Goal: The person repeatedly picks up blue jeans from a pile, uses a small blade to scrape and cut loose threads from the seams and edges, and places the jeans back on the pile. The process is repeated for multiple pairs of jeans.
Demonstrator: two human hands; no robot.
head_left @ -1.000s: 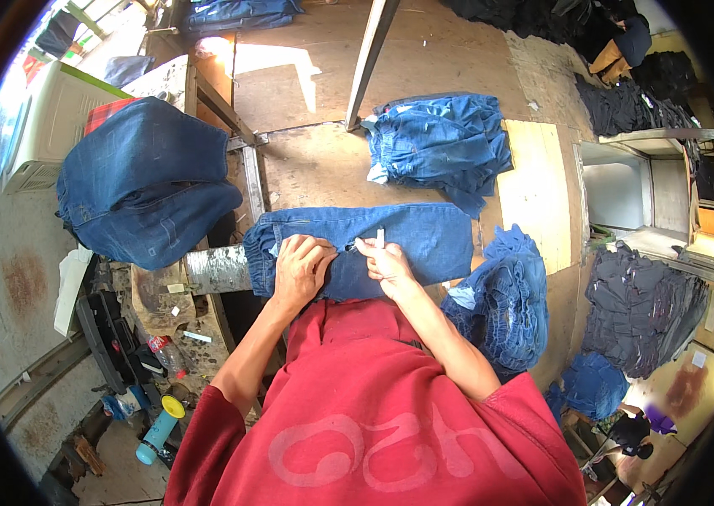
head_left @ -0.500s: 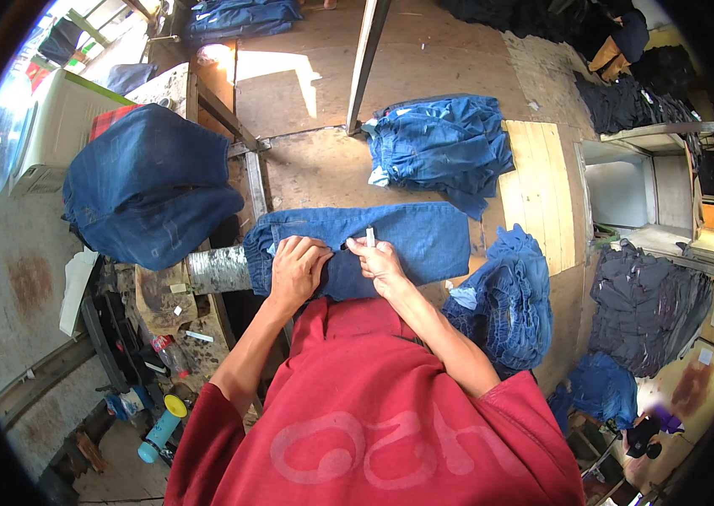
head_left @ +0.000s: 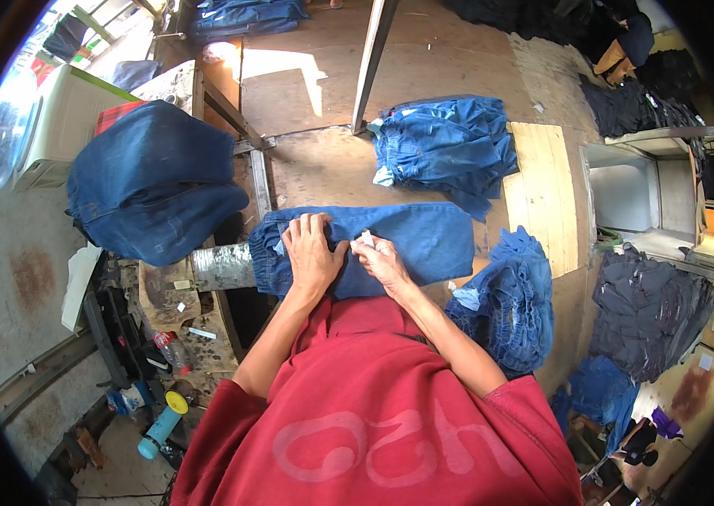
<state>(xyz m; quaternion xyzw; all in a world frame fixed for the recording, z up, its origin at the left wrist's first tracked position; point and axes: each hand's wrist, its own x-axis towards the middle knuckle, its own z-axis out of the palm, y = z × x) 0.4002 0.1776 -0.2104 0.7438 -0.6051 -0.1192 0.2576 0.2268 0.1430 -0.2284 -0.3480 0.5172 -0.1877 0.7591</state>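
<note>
A pair of blue denim trousers (head_left: 428,240) lies before me, its elastic waistband to the left, where a silver-wrapped board (head_left: 223,268) meets it. My left hand (head_left: 313,253) rests on the upper part of the denim, fingers stretched out and the thumb toward my other hand. Just right of it, my right hand (head_left: 382,263) is closed in a pinch. A small white stick-like thing (head_left: 366,238) pokes out of its fingers; its exact kind I cannot make out. The fingertips are close to the cloth, and whether they touch it is hidden.
Folded jeans (head_left: 445,148) form a pile ahead, and another denim pile (head_left: 509,308) lies at my right. Dark blue denim (head_left: 154,181) bulges at the left. A metal post (head_left: 374,63) rises beyond the trousers. Lower left are a bottle (head_left: 173,352) and a turquoise cylinder (head_left: 158,434).
My left hand has flattened out, its fingers now extended farther up the denim. The white thing in my right hand has tilted and shows less. The trousers stay in place.
</note>
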